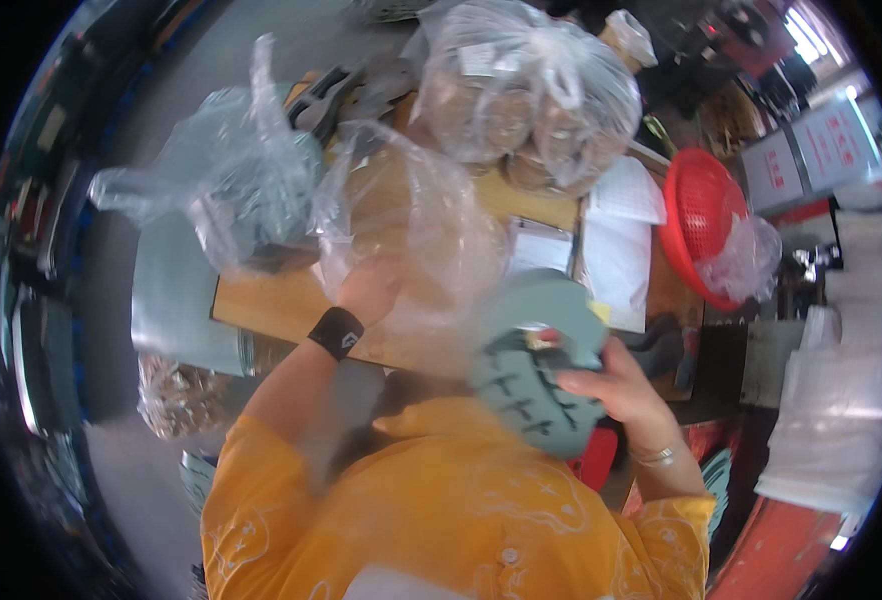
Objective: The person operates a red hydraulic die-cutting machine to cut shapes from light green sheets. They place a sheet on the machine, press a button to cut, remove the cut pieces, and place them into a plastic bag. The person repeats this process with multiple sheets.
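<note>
My right hand (616, 385) grips grey-green shoe soles (536, 375) in front of my body, thumb on top. They have rounded ends and dark slits, and motion smears their edge; how many there are I cannot tell. At the near side of the wooden table, my left hand (369, 290) is closed on the mouth of a clear plastic bag (401, 210), its fingers partly blurred. The bag stands loosely puffed up, with the table showing through it. A black band circles my left wrist.
Left of the clear bag sits a tied bag of grey-green pieces (261, 180). Full bags of tan pieces (531, 100) stand at the back. Papers (616, 240) lie right of centre, beside a red plastic basket (696, 220). White plastic sheeting (836, 400) hangs at far right.
</note>
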`<action>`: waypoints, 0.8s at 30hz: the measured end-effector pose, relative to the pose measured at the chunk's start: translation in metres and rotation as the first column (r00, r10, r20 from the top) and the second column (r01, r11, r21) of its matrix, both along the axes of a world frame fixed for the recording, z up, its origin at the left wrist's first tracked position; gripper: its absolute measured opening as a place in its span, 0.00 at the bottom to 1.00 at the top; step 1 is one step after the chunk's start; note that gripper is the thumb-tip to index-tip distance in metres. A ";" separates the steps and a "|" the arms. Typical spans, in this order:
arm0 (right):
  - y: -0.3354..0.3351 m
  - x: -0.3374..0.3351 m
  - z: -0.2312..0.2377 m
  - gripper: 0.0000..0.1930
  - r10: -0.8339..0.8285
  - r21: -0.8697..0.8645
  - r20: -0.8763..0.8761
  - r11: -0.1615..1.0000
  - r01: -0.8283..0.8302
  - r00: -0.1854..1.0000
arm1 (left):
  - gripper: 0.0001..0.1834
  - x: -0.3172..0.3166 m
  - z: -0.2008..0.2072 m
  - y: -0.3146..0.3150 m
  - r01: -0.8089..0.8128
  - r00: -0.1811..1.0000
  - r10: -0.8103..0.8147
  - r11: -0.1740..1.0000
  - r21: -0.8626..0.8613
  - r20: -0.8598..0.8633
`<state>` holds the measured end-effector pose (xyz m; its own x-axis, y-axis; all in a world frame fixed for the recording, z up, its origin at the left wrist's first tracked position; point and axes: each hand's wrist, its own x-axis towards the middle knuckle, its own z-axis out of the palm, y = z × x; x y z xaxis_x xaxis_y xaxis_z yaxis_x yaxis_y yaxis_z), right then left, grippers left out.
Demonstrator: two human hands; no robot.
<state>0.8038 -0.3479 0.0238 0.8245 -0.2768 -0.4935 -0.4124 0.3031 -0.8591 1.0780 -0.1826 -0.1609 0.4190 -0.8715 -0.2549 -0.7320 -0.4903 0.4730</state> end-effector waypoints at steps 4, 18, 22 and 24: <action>0.042 0.111 -0.053 0.25 0.140 0.223 -0.073 0.967 -0.121 0.987 | 0.24 -0.002 -0.052 0.041 0.161 0.924 -0.220 0.966 0.203 0.313; 0.061 0.212 -0.180 0.22 -0.324 0.520 -0.289 0.737 0.432 0.901 | 0.31 0.005 -0.092 0.081 0.096 0.977 -0.086 0.995 0.040 -0.193; 0.080 0.228 -0.215 0.23 -0.316 0.579 -0.280 0.698 0.422 0.906 | 0.32 0.009 -0.085 0.082 0.071 0.969 -0.095 0.991 -0.113 -0.229; 0.085 0.234 -0.234 0.24 -0.302 0.549 -0.354 0.699 0.458 0.885 | 0.30 0.010 -0.072 0.086 0.091 0.961 -0.075 0.995 0.049 -0.266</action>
<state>1.0378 -0.2633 -0.2106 0.5625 -0.1227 -0.8177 -0.2969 0.8930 -0.3383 1.0884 -0.0966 -0.2331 0.2568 -0.8801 -0.3994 -0.6244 -0.4665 0.6265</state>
